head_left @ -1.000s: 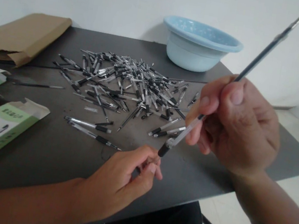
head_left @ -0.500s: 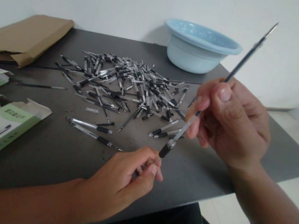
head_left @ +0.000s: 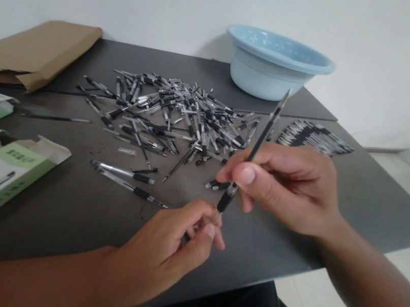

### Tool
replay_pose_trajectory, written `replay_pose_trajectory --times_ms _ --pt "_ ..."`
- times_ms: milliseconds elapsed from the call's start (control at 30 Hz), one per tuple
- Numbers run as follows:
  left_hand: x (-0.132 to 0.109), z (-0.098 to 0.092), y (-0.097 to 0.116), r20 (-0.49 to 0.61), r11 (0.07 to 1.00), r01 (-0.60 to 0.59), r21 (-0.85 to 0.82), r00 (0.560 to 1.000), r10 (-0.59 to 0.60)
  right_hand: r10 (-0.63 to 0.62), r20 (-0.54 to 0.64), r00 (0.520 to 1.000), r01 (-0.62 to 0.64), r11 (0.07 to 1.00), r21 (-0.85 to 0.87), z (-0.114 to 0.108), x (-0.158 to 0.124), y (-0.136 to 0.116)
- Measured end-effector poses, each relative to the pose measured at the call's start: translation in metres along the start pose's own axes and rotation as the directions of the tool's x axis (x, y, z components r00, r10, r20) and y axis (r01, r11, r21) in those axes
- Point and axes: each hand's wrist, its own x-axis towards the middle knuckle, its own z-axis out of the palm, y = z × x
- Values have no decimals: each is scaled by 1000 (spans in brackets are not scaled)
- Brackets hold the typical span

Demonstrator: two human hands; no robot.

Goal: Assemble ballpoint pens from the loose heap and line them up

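Note:
My left hand (head_left: pixel 175 246) is closed around a clear pen barrel with a black rubber grip (head_left: pixel 225 201), which slants up to the right. Most of the barrel is hidden by the fingers. Just above, my right hand (head_left: pixel 291 192) pinches a dark pen refill (head_left: pixel 263 135) between thumb and fingers. Its metal tip points up and its lower end runs into the barrel's open top. Beyond both hands lies a loose pile of pens and pen parts (head_left: pixel 192 105). Two pens (head_left: pixel 125 172) rest on the table to the left of my hands.
At the back stands a light blue basin (head_left: pixel 266 75). Pens lie in a neat row (head_left: pixel 315 138) at the right. Green and white boxes (head_left: pixel 6 165) and a brown paper package (head_left: pixel 43 47) are on the left. A single refill (head_left: pixel 56 118) lies near them on the dark table (head_left: pixel 74 226).
My right hand has moved down and left toward my left hand, bringing the refill deeper into the barrel. The row of pens on the right has come into view. My left hand stays put.

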Motion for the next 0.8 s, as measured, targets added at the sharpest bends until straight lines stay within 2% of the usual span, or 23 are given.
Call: replay_pose_trajectory --times_ms 100,233,333,433,533,667,800 --pt "0 -1 1 9 1000 -3 18 1000 3 -67 34 997 65 997 37 -2 0 7" --pt "0 1 2 -13 1000 -31 -4 999 31 -55 13 998 55 998 30 -11 1 14" --pt "0 4 2 -28 999 -54 -6 998 54 21 -99 995 -17 999 48 -16 5 17" --pt "-1 4 2 -37 997 -72 -8 997 72 145 -208 967 -137 989 50 -18 11 22" --pt "-2 4 4 -39 994 -108 27 993 109 202 -264 943 -201 979 32 -17 15 32" --pt "-3 2 8 4 988 -120 97 993 120 205 -296 933 -245 964 -105 -14 16 51" --pt "-2 2 9 34 983 -133 126 991 129 157 -212 964 -217 930 -297 -14 14 65"
